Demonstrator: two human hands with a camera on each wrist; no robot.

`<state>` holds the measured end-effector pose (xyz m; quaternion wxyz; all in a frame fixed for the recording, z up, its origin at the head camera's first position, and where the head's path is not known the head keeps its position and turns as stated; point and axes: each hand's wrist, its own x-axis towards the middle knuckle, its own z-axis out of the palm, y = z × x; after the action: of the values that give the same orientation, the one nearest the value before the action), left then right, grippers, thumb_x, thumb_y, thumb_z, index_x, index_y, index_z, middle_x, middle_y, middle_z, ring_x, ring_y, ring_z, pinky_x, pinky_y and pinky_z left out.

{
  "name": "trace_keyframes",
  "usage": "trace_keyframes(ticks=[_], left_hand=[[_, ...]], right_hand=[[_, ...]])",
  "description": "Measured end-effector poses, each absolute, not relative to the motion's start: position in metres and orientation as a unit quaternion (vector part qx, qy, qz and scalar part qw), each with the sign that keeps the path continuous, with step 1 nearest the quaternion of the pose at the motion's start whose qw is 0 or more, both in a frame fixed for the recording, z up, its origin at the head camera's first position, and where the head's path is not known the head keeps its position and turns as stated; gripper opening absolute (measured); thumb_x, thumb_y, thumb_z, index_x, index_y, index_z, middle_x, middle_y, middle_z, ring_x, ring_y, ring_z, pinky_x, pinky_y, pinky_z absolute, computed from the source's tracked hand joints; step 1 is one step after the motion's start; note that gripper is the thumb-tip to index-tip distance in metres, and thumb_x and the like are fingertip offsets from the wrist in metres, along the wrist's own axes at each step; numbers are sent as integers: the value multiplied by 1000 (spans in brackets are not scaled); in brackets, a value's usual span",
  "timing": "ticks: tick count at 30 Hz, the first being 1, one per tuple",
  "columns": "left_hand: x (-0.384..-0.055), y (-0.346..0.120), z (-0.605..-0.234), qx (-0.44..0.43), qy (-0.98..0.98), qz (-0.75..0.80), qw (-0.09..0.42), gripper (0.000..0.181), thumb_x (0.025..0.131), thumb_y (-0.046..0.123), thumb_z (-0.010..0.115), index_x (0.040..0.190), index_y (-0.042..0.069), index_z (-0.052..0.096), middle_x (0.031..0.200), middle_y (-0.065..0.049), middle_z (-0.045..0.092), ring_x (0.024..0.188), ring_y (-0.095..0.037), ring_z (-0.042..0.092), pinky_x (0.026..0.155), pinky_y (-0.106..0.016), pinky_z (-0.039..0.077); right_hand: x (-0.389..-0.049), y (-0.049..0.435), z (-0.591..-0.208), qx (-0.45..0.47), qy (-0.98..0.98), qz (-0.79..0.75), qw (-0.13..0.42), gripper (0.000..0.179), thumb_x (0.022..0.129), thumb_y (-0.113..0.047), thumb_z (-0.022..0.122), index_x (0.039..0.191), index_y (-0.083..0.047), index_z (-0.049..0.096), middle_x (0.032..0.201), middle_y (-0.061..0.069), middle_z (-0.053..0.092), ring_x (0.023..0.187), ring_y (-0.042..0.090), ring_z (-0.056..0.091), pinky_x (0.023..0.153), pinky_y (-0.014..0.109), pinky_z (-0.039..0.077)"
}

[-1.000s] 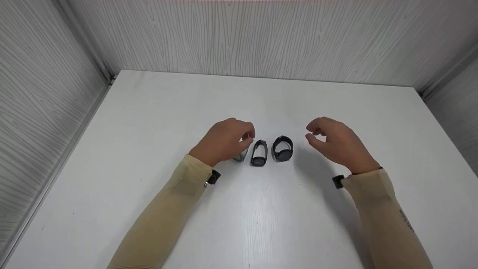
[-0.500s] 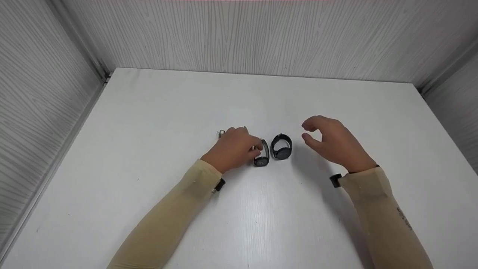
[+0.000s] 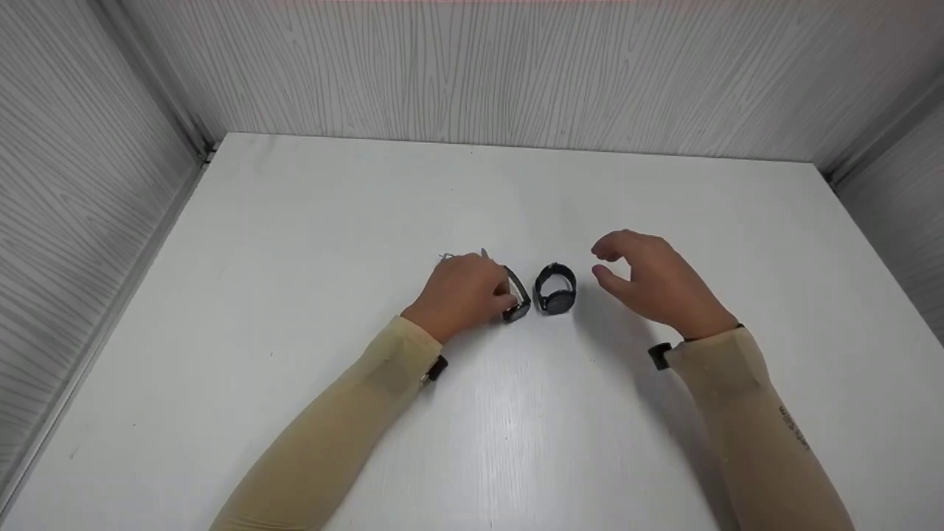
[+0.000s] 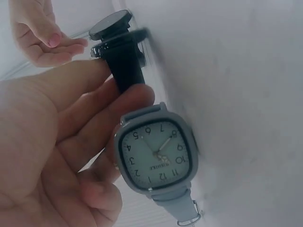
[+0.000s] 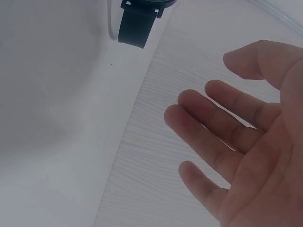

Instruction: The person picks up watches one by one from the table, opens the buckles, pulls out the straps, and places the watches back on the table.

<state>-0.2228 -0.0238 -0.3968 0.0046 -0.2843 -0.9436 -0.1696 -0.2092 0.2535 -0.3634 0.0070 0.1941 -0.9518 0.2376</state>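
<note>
Between the thumb and forefinger of our left hand (image 3: 459,293), head view: one slim looped black watch (image 3: 519,311), now tilted askew where a moment ago it sat straighter; its handling, we judge, has begun with a pinch. Just past those fingertips: one round-faced black watch (image 3: 560,301). Left wrist view, just beside the fingers: one pale blue, square-dialled watch (image 4: 156,151). Right wrist view: one right hand (image 5: 258,158), fingers spread, holding nothing. We count three watches, two hands.

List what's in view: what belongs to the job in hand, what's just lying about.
In the job:
dark narrow watch, pinched by the left hand
probably grey square-faced watch, nearby
probably round black watch, nearby

Just around it:
white table
tan sleeves
wood-grain panel
</note>
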Motion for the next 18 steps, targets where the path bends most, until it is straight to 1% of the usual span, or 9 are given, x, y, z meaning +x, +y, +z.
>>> trace_keyframes(ticks=[2, 4, 7, 8, 11, 12, 13, 15, 18], left_hand=[[-222, -23, -396, -269, -946, -182, 0, 15, 94, 23, 72, 85, 16, 82, 76, 5, 73, 76, -18, 62, 72, -38, 50], [-222, -23, -396, -259, -945, -200, -5, 12, 94, 19, 72, 89, 15, 81, 82, 4, 75, 82, -19, 65, 76, -38, 52], [-220, -22, -396, -247, -939, -237, -9, 5, 94, 13, 71, 94, 10, 75, 86, 1, 74, 82, -19, 66, 77, -36, 54], [-219, -22, -396, -243, -937, -250, -10, 5, 93, 11, 71, 98, 9, 72, 87, 0, 74, 81, -18, 66, 76, -36, 54], [-217, -22, -396, -235, -933, -271, -14, 21, 92, 10, 71, 113, 8, 67, 87, 0, 73, 78, -17, 66, 76, -36, 52], [-217, -22, -395, -236, -933, -270, -14, 26, 92, 10, 70, 118, 8, 67, 87, 0, 73, 78, -17, 66, 76, -36, 53], [-217, -22, -395, -239, -933, -268, -15, 29, 91, 9, 69, 120, 8, 68, 87, 0, 74, 79, -17, 66, 77, -36, 52], [-217, -22, -393, -246, -933, -261, -20, 29, 90, 10, 67, 118, 9, 74, 88, 1, 74, 81, -16, 64, 78, -37, 51], [-217, -24, -388, -255, -929, -267, -35, 22, 90, 14, 67, 107, 13, 80, 90, 2, 74, 83, -16, 62, 79, -36, 50]], right_hand=[[-210, 253, -364, 189, -954, 231, 6, 25, 100, -16, 65, 123, -5, 67, 124, 12, 69, 116, 31, 63, 103, 51, 48], [-211, 252, -364, 184, -957, 225, 2, 27, 100, -16, 66, 125, -5, 67, 124, 12, 69, 117, 30, 64, 102, 51, 48], [-212, 251, -365, 173, -960, 219, -7, 33, 100, -18, 66, 130, -5, 63, 123, 12, 70, 116, 30, 64, 101, 51, 49], [-212, 251, -365, 171, -961, 218, -10, 35, 100, -18, 65, 132, -6, 62, 123, 13, 70, 116, 31, 64, 101, 51, 49], [-212, 251, -365, 166, -962, 216, -12, 39, 100, -18, 65, 136, -6, 57, 121, 13, 70, 116, 33, 64, 99, 52, 49], [-212, 251, -365, 166, -962, 215, -12, 40, 100, -18, 65, 137, -6, 57, 120, 13, 70, 116, 33, 65, 99, 52, 50], [-212, 251, -365, 166, -963, 214, -12, 40, 100, -18, 65, 138, -7, 56, 120, 13, 70, 116, 34, 65, 98, 52, 50], [-212, 251, -364, 168, -963, 212, -11, 41, 100, -19, 65, 138, -6, 56, 119, 13, 71, 115, 34, 65, 98, 52, 50], [-211, 251, -364, 169, -963, 210, -14, 41, 100, -19, 65, 138, -6, 56, 120, 13, 71, 116, 34, 65, 98, 52, 50]])
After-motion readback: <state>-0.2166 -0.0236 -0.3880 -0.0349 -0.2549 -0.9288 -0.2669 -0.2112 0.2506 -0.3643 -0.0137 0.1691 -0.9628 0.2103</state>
